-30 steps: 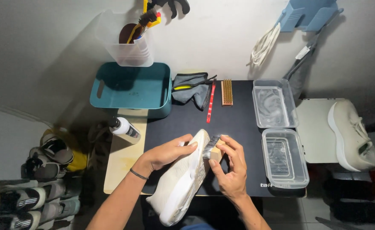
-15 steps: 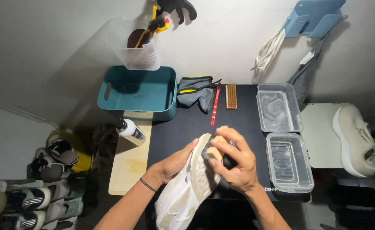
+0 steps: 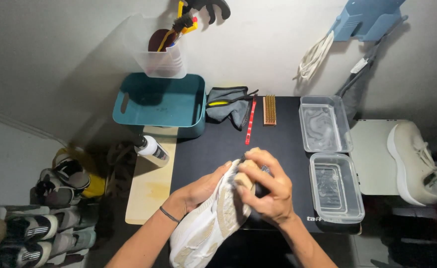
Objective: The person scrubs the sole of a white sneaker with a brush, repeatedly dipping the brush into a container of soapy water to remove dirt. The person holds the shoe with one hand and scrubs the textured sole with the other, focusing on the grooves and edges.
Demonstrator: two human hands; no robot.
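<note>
Over the black mat point(image 3: 278, 144), my left hand point(image 3: 201, 188) cradles the white sneaker point(image 3: 206, 228), toe pointing away from me; my right hand point(image 3: 270, 191), fingers closed around a brush point(image 3: 246, 177), presses its toe.

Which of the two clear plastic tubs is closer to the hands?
The nearer clear tub, by the mat's front right corner, just beside the right hand. The other clear tub sits behind it, toward the wall.
</note>
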